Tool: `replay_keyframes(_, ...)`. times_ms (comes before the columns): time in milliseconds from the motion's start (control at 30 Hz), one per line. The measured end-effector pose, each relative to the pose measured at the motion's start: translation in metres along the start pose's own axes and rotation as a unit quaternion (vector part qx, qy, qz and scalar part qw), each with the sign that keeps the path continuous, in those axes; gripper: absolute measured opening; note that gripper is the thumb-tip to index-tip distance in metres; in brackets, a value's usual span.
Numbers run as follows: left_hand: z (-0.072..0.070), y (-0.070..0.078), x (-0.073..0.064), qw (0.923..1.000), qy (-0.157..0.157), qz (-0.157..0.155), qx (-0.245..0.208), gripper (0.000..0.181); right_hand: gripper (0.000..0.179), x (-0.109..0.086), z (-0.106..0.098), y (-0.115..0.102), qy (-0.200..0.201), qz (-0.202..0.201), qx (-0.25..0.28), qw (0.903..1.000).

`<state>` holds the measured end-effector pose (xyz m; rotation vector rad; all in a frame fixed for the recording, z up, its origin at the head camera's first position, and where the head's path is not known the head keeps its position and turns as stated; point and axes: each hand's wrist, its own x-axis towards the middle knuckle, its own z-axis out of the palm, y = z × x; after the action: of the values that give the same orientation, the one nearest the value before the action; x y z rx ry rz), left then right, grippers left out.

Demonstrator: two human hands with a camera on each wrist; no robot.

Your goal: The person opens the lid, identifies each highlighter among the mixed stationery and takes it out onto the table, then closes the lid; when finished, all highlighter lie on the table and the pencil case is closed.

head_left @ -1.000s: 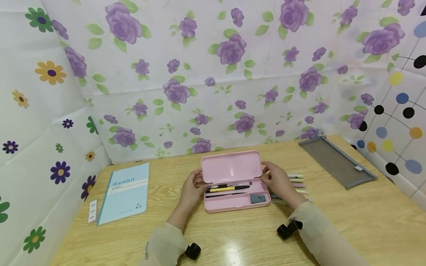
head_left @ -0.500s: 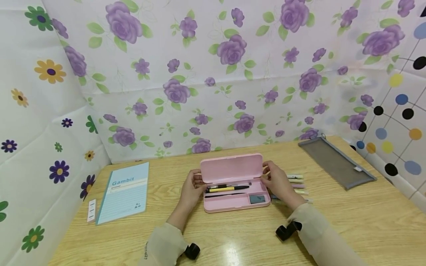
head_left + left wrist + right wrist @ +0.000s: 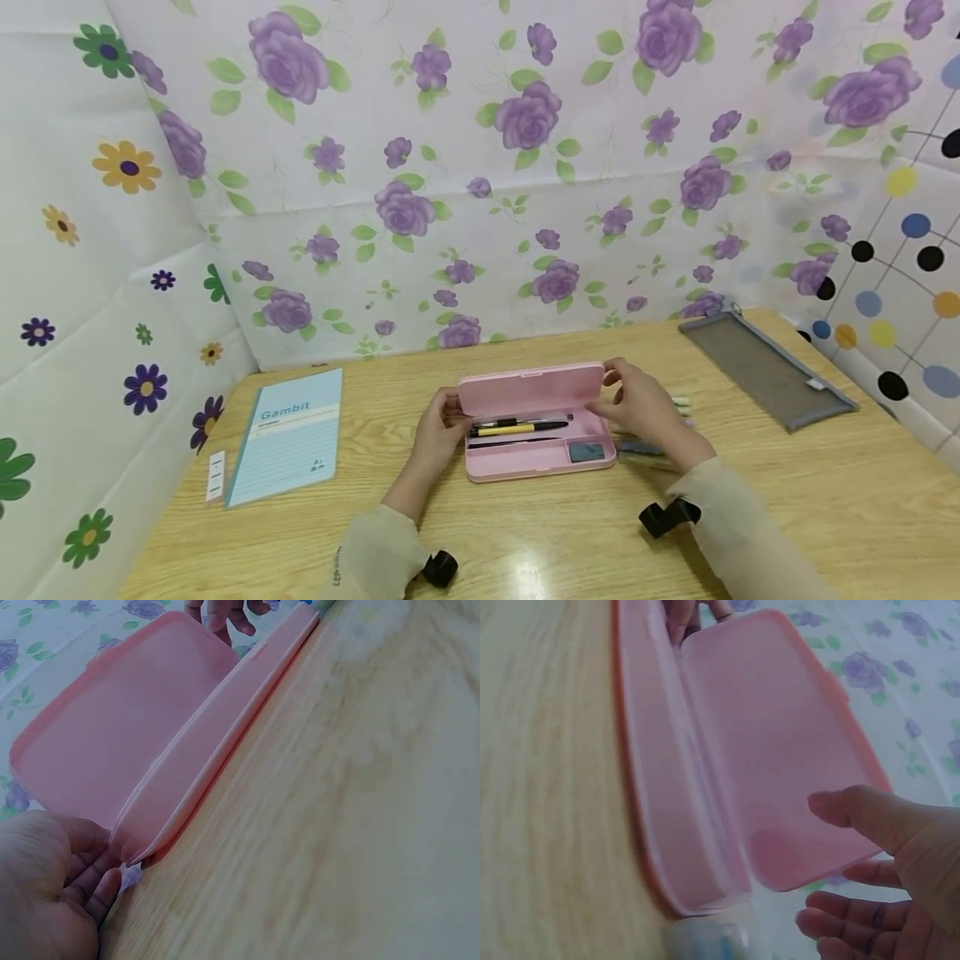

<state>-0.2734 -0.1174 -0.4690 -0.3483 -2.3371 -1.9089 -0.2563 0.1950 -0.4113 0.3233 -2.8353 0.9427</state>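
Observation:
A pink pencil case (image 3: 517,459) lies open on the table, its lid (image 3: 532,393) raised and tilted forward. Inside are a yellow and black pen (image 3: 517,429), a clear and black pen (image 3: 517,420), a thin dark stick-like item (image 3: 517,443) and a dark grey-blue eraser (image 3: 587,452) in its own compartment. My left hand (image 3: 437,435) grips the case's left end near the hinge. The lid's right edge is between the thumb and fingers of my right hand (image 3: 651,408); in the right wrist view the thumb (image 3: 847,806) lies over its inner face.
A light blue notebook (image 3: 296,462) lies at the left, with a small white strip (image 3: 216,475) beside it. Several pens or markers (image 3: 645,454) lie right of the case, partly hidden by the right hand. A grey mesh pouch (image 3: 772,371) sits at the back right.
The lid has tipped forward from leaning back. My right hand has shifted slightly up and right along with the lid's edge; the left hand stays at the case's left end.

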Motion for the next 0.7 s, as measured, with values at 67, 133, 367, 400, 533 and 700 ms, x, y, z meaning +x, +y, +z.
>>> replay_keyframes(67, 0.0, 0.0, 0.0, 1.0, -0.001, 0.004, 0.006, 0.035, 0.057, -0.001, -0.005, -0.004, -0.002, -0.005, 0.001, 1.0)
replay_keyframes(133, 0.0, 0.004, -0.001, 1.0, -0.001, 0.003, 0.006, 0.033, 0.054, -0.001, -0.01, -0.009, 0.0, -0.011, 0.004, 0.9999)
replay_keyframes(367, -0.001, 0.029, -0.009, 0.9994, -0.01, 0.007, 0.032, 0.026, 0.052, 0.002, -0.023, -0.019, 0.011, -0.019, 0.002, 0.9998)
replay_keyframes(400, -0.001, 0.027, -0.009, 0.9993, -0.009, 0.005, 0.035, 0.026, 0.053, 0.003, -0.024, -0.019, 0.011, -0.019, 0.001, 0.9998)
replay_keyframes(533, 0.0, 0.013, -0.004, 0.9989, -0.004, 0.003, 0.046, 0.027, 0.055, 0.005, -0.025, -0.02, 0.001, -0.02, -0.005, 0.9998)
replay_keyframes(700, -0.001, 0.0, -0.001, 0.9984, 0.003, 0.0, 0.057, 0.028, 0.057, 0.007, -0.027, -0.02, -0.027, -0.016, -0.012, 0.9994)
